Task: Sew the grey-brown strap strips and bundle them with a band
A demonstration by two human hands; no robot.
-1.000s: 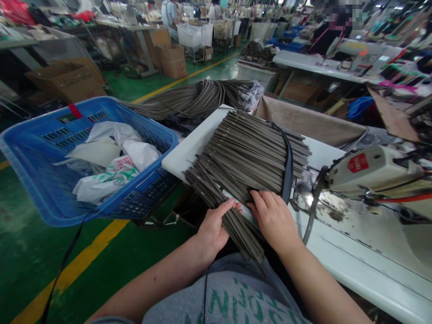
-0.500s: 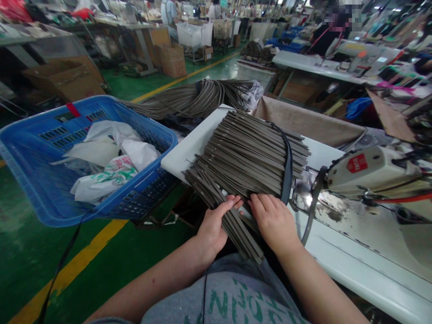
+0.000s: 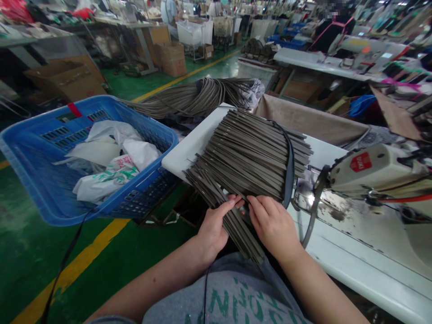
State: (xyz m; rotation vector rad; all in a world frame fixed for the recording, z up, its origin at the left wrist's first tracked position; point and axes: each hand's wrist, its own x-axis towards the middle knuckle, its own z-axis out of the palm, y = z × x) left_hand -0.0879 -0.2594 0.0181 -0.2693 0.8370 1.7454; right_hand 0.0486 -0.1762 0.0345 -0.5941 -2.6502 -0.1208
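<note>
A thick stack of grey-brown strips (image 3: 249, 155) lies fanned across the corner of the white work table (image 3: 189, 148), its near ends hanging over the edge toward my lap. My left hand (image 3: 214, 227) curls round the near ends of the strips from the left. Just right of it, my right hand (image 3: 273, 225) rests fingers-down on the same ends, fingertips close to the left thumb. A dark band (image 3: 289, 166) loops round the stack's right side.
A blue plastic basket (image 3: 50, 193) with white bags stands at the left over the green floor. A sewing machine (image 3: 374, 168) sits on the table at the right. A long coil of strips (image 3: 195, 96) lies behind. Other workers and tables fill the background.
My right hand has slid a little left toward the left hand over the strip ends. The left hand has barely moved.
</note>
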